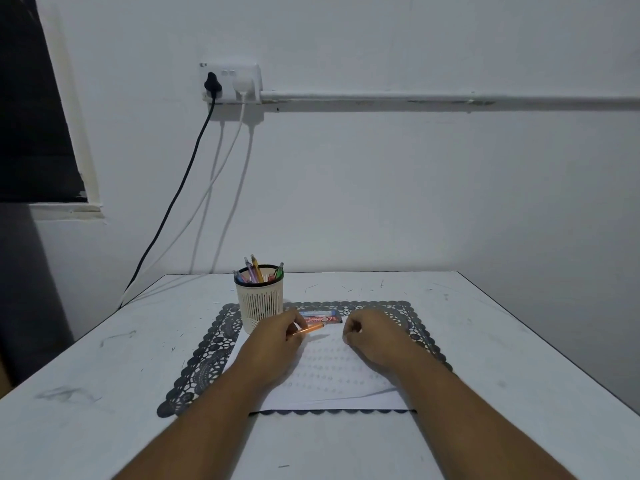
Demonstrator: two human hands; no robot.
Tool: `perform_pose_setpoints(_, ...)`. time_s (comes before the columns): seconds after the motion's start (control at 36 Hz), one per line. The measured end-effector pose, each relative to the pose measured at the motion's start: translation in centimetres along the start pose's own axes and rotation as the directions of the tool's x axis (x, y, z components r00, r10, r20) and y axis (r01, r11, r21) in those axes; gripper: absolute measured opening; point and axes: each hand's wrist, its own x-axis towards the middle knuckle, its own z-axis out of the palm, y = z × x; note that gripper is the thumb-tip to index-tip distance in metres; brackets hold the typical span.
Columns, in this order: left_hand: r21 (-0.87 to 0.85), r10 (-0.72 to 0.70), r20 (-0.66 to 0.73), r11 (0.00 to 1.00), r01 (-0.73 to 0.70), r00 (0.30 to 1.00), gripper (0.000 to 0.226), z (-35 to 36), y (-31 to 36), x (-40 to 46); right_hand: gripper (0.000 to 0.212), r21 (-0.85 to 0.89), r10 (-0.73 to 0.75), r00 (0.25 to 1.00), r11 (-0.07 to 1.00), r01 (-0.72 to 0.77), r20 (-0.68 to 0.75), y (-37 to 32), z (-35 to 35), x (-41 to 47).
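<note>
head view: left hand (277, 337), fingers around orange pen (312, 329); right hand (375, 336), fingers in a fist

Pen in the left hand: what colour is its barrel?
Orange. The pen, held in the left hand, shows best in the head view.

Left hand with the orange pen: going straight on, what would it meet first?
Probably the red and blue packet lying just beyond the left hand and its orange pen, though depth is unclear.
</note>
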Motion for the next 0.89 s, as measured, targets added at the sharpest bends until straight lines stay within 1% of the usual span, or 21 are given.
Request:
perform_pose_setpoints(0.06, -0.002, -0.001, -0.004, 1.0, 0.001, 1.0, 0.015, 0.1, -0.1, 0.0, 0.01, 0.149, 0.004, 0.999, 0.989, 0.002, -0.041, -0.1, 0.0, -0.2)
perform_pose_setpoints(0.08, -0.01, -0.001, -0.003, 1.0, 0.001, 1.0, 0.016, 0.1, -0.1, 0.0, 0.011, 0.266, 0.009, 0.999, 0.964, 0.004, -0.047, -0.3, -0.1, -0.3)
perform_pose_setpoints(0.14, -0.013, 0.007, 0.002, 1.0, -0.007, 1.0, 0.015, 0.1, -0.3, 0.1, 0.012, 0.479, 0.032, 0.999, 0.878, -0.009, -0.039, -0.9, -0.2, -0.7)
perform_pose_setpoints(0.17, -0.005, 0.013, 0.004, 1.0, -0.013, 1.0, 0.015, 0.1, -0.3, 0.1, 0.011, 0.548, 0.041, 0.998, 0.836, -0.011, -0.042, -1.1, -0.2, -0.8)
perform_pose_setpoints(0.22, -0.003, 0.029, -0.003, 1.0, -0.029, 1.0, 0.014, 0.1, -0.3, 0.2, 0.011, 0.622, 0.043, 0.997, 0.783, 0.003, -0.06, -1.5, -0.2, -0.9)
perform_pose_setpoints(0.28, -0.014, 0.039, -0.007, 0.999, -0.039, 0.999, 0.014, 0.1, -0.3, 0.2, 0.012, 0.633, 0.036, 0.996, 0.774, 0.022, -0.078, -1.7, -0.2, -0.8)
perform_pose_setpoints(0.47, -0.001, 0.073, 0.003, 0.997, -0.073, 0.997, 0.013, 0.0, -0.5, 0.4, 0.016, 0.678, 0.032, 0.998, 0.735, 0.015, -0.057, -1.9, 0.0, -0.7)
perform_pose_setpoints(0.61, 0.001, 0.081, 0.006, 0.997, -0.081, 0.997, 0.013, 0.0, -0.4, 0.3, 0.016, 0.639, 0.033, 0.997, 0.769, 0.018, -0.069, -2.0, 0.1, -0.6)
perform_pose_setpoints(0.72, -0.002, 0.096, 0.0, 0.995, -0.096, 0.995, 0.013, 0.0, -0.2, 0.2, 0.016, 0.651, 0.041, 0.996, 0.759, 0.023, -0.084, -2.2, 0.0, -0.6)
perform_pose_setpoints(0.89, -0.032, 0.1, -0.01, 0.994, -0.1, 0.995, 0.015, -0.1, -0.1, 0.1, 0.016, 0.64, 0.038, 0.997, 0.768, 0.015, -0.069, -2.2, -0.1, -0.7)
